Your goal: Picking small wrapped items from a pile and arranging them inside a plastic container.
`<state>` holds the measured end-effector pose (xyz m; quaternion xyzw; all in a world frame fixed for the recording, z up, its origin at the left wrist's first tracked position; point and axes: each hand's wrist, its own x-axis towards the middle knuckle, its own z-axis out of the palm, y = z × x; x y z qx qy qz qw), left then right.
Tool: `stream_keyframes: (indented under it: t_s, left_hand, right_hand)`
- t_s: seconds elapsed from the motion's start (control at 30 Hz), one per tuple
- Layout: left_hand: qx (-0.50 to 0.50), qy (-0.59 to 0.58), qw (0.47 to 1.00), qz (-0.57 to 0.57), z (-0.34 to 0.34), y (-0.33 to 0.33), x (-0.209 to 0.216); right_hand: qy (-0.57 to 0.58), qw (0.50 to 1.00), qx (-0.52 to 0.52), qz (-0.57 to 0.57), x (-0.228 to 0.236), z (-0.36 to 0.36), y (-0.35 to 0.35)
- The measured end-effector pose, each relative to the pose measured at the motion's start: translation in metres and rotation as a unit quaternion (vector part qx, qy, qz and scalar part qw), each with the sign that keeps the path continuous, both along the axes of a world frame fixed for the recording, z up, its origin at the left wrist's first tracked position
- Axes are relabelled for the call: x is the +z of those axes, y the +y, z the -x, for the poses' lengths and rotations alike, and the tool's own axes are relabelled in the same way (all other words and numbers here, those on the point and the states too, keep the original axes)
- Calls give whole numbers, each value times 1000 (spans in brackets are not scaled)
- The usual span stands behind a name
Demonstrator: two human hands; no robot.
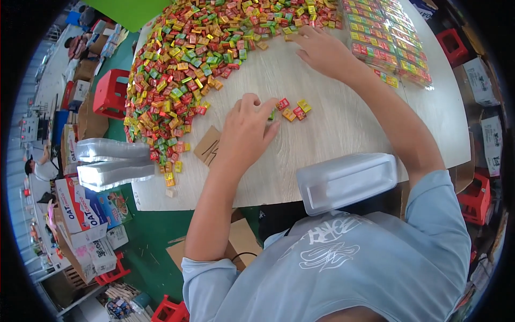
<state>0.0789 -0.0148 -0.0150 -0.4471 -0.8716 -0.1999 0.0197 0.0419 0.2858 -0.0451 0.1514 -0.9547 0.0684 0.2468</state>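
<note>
A big heap of small wrapped blocks [204,59], red, yellow, green and orange, covers the far left of the table. My right hand [324,52] reaches to the heap's near edge, thumb and fingers apart; its fingertips are beside the loose pieces. Nearer the middle, my left hand [248,126] hovers low over the tabletop with thumb and index finger spread. A green block [272,115] shows between them, partly hidden. Just right of it lie a few loose blocks: a red one [282,103], a yellow one [304,105] and an orange one [289,114].
Clear packs of stacked blocks [383,40] stand at the far right. A translucent plastic tray [347,181] leans at the table's near edge. Stacked clear trays [113,163] jut out at the left edge. A marked cardboard piece [207,144] lies beside my left wrist.
</note>
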Motion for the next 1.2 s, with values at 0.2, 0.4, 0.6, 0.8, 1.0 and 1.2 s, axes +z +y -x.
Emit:
stream_keyframes:
  t_s: [0.2, 0.4, 0.6, 0.8, 1.0, 1.2]
  left_hand:
    - [-16, 27, 999, -16, 0, 3, -4]
    - [-2, 55, 998, 13, -2, -12, -2]
    - [14, 88, 996, 5, -5, -13, -7]
    - [9, -24, 999, -23, -5, -27, -10]
    - [-29, -47, 998, -30, -3, -19, -10]
    - [-29, -88, 994, -60, -1, -17, -9]
  right_hand:
    - [-75, 991, -44, -99, 9, -14, -8]
    - [-85, 995, -48, -29, 19, -40, -15]
    - [3, 999, -17, -33, -8, 6, -5]
    - [-164, 986, 37, 14, 19, -56, -5]
    - [-278, 943, 16, 184, 37, -100, -33]
    - [-268, 945, 28, 185, 35, -104, -32]
